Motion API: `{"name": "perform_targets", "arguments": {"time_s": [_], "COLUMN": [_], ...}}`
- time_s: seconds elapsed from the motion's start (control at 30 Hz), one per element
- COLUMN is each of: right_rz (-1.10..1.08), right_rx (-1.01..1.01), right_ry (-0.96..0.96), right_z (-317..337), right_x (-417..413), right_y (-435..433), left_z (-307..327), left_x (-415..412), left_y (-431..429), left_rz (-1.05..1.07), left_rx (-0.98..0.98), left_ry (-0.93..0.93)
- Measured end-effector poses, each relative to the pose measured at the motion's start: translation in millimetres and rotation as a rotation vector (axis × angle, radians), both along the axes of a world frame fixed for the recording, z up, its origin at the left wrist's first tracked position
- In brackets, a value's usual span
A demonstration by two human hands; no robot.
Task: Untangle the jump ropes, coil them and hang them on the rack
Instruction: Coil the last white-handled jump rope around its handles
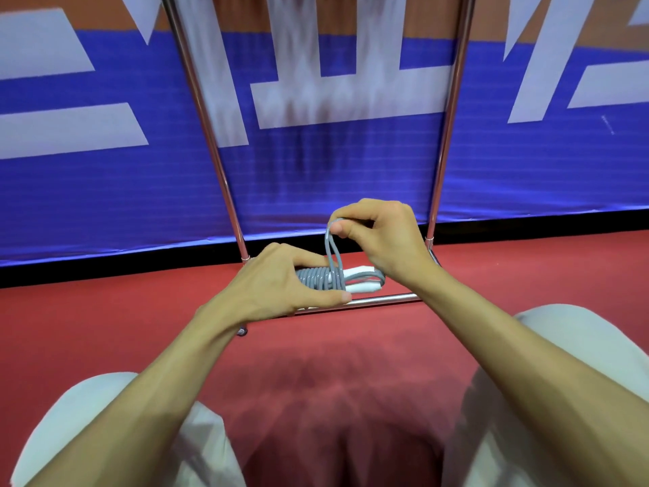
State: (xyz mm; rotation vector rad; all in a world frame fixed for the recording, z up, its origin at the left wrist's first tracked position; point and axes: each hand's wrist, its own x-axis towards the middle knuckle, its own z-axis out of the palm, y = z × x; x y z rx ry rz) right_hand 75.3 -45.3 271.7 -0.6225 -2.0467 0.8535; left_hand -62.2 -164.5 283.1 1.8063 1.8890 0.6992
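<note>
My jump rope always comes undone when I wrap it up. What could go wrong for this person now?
The right hand only pinches the grey loop; if it slips, the wrap may spring loose. The left hand holds the coil at one end, so turns near the white handles might slide off. The bundle is not yet on the rack and could drop to the red floor.
</note>
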Motion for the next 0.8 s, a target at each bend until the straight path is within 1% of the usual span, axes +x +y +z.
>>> {"name": "perform_targets", "arguments": {"time_s": [0.07,0.13,0.23,0.37,0.4,0.47,0.57,0.67,0.73,0.8], "right_rz": [-0.001,-0.004,-0.035,0.02,0.021,0.029,0.142,0.238,0.27,0.24], "right_rx": [-0.095,-0.063,0.113,0.169,0.19,0.179,0.081,0.06,0.055,0.013], "right_ry": [0.023,-0.017,-0.236,-0.528,-0.573,-0.577,-0.556,-0.556,-0.515,-0.43], "right_z": [-1,-9,-21,-25,-24,-20,-12,-10,-9,-7], "right_x": [2,3,3,-3,-4,-4,-1,3,4,5], "right_y": [4,7,8,-3,-6,-7,-10,-12,-14,-15], "left_z": [2,5,4,0,-1,-3,-3,-6,-8,-10], "left_x": [1,-1,-6,-5,-5,-7,-8,-14,-21,-24], "left_y": [-3,-5,-1,6,7,8,8,9,10,9], "left_rz": [0.014,0.041,0.131,0.29,0.314,0.315,0.295,0.377,0.431,0.488], "left_rx": [0.059,0.113,0.18,0.241,0.245,0.242,0.263,0.29,0.295,0.282], "left_ry": [-0.14,-0.268,-0.38,-0.476,-0.511,-0.545,-0.503,-0.394,-0.201,0.023]}}
